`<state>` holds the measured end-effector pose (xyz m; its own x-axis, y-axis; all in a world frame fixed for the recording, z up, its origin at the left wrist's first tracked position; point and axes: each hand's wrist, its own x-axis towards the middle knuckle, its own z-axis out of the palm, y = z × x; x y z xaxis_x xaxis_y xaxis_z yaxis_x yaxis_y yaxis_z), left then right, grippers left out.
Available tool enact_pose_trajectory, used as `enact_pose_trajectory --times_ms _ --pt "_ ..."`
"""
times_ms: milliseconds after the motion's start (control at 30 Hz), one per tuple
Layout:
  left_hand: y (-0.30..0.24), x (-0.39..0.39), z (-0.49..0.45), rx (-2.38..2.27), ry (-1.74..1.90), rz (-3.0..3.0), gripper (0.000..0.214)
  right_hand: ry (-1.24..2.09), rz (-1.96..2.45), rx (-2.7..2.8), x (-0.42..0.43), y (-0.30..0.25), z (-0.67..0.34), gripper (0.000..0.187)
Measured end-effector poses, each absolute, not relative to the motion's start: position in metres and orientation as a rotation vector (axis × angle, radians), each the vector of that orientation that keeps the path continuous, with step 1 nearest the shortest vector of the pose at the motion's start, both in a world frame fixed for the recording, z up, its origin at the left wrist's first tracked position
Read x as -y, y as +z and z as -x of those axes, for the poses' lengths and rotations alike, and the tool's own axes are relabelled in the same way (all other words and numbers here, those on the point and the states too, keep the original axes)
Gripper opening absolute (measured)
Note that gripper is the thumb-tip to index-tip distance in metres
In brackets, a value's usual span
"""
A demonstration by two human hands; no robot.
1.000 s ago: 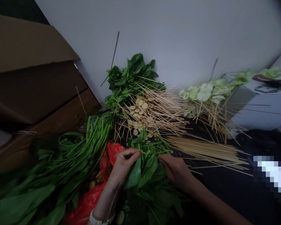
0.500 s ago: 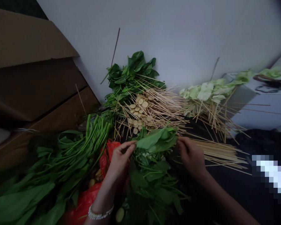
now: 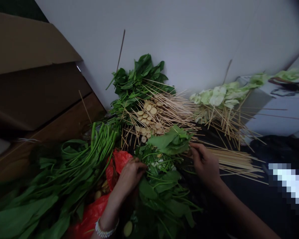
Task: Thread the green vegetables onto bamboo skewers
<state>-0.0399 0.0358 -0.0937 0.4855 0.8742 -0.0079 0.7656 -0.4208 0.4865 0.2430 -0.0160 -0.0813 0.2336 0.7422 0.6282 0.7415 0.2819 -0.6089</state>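
My right hand (image 3: 205,162) pinches the stem end of a small bunch of green leaves (image 3: 171,140) and holds it up over the pile of leafy greens (image 3: 161,189). My left hand (image 3: 130,175), a beaded bracelet on its wrist, reaches down into that pile with the fingers curled among the stems; what they grip is hidden. A bundle of bare bamboo skewers (image 3: 234,160) lies just right of my right hand.
Skewers with pale round slices (image 3: 149,116) and dark leaf skewers (image 3: 139,79) lie by the grey wall. Pale cabbage skewers (image 3: 221,99) sit at the right. Long green stalks (image 3: 94,149) and a red plastic bag (image 3: 114,166) are on the left, under a cardboard box (image 3: 27,66).
The leaves were lifted out of the pile by both hands. My left hand has let go and dropped back into the pile; my right hand keeps the bunch raised.
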Motion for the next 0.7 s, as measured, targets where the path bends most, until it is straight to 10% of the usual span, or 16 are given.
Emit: enact_pose_trajectory --times_ms 700 --pt "-0.079 -0.039 0.033 -1.263 1.439 -1.177 0.026 0.213 1.356 1.609 0.021 -0.083 -0.232 0.017"
